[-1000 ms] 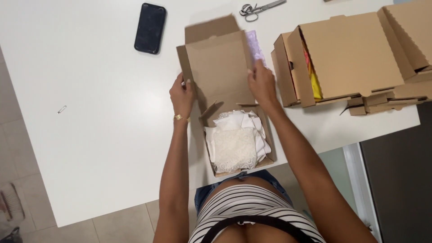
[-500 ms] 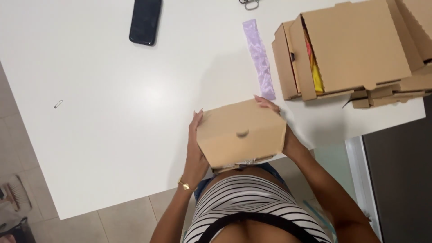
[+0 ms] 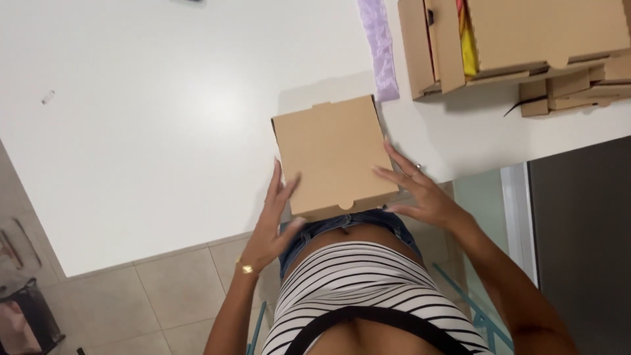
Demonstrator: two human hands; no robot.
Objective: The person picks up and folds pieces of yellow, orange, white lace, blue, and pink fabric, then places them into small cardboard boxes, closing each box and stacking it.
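Cardboard box (image 3: 334, 156), small, flat and brown, is seen closed at the near edge of the white table (image 3: 164, 131), its lid folded down and the front tab notch seated at six o'clock. It overhangs the table edge slightly toward the person's body. The left hand (image 3: 273, 220) is laid against the box's corner at seven o'clock, fingers stretched out flat and spread, nothing clamped. The right hand (image 3: 420, 190) is placed at four o'clock, fingertips resting on the lid and side, likewise open and not closed round anything; a ring is worn on one finger and a gold bracelet on the left wrist.

As judged from how things lie, the closing of the box appears done; whether the side flaps are fully tucked cannot be told, and pressing them home may be what is left.

At one o'clock from the box a strip of lilac ribbon (image 3: 380, 46) is laid on the table, well apart. At two o'clock larger cardboard boxes (image 3: 526, 39) are stacked, with something yellow (image 3: 468, 49) showing between them.
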